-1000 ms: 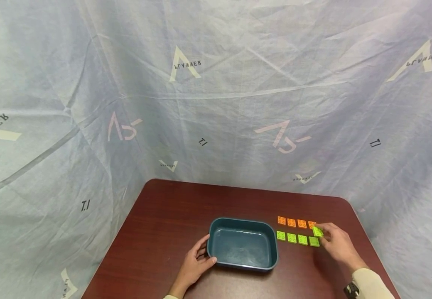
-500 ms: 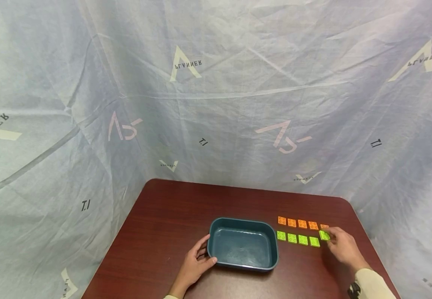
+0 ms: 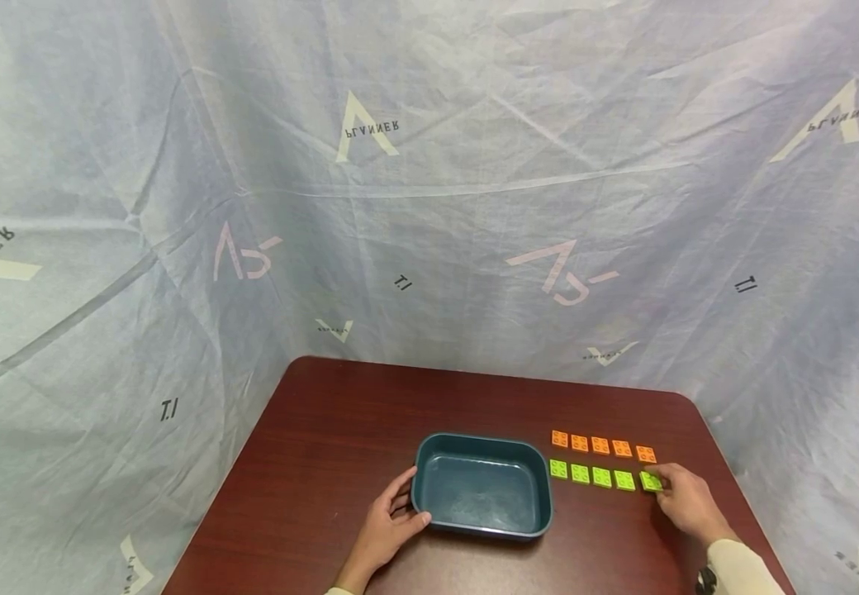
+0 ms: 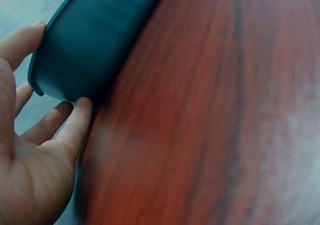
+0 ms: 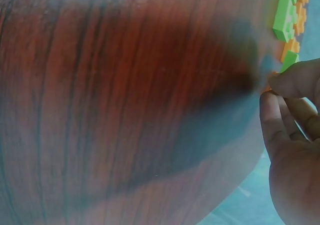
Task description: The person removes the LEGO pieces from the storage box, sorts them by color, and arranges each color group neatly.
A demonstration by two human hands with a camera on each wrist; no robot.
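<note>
My left hand [image 3: 392, 521] grips the left end of a dark teal plastic tub [image 3: 485, 529], with its fingers spread around the near left corner. In the left wrist view, fingertips touch the tub's outer wall [image 4: 85, 45]. At the right, my right hand [image 3: 685, 496] pinches a lime green toy brick [image 3: 650, 481] at the right end of a row of similar green bricks [image 3: 602, 477]. This brick sits low at the tabletop, studs up. The right wrist view shows thumb and fingers meeting around the brick's edge, partly hiding it.
Behind the green row runs a parallel row of several orange bricks [image 3: 600, 446]. Both rows lie just right of the tub on a dark red wooden table [image 3: 325, 430]. A pale printed cloth [image 3: 429, 207] hangs behind and beside the table.
My right hand has moved right and toward me with the green brick, from over the orange row down to the green row's right end. The left hand and tub have stayed put.
</note>
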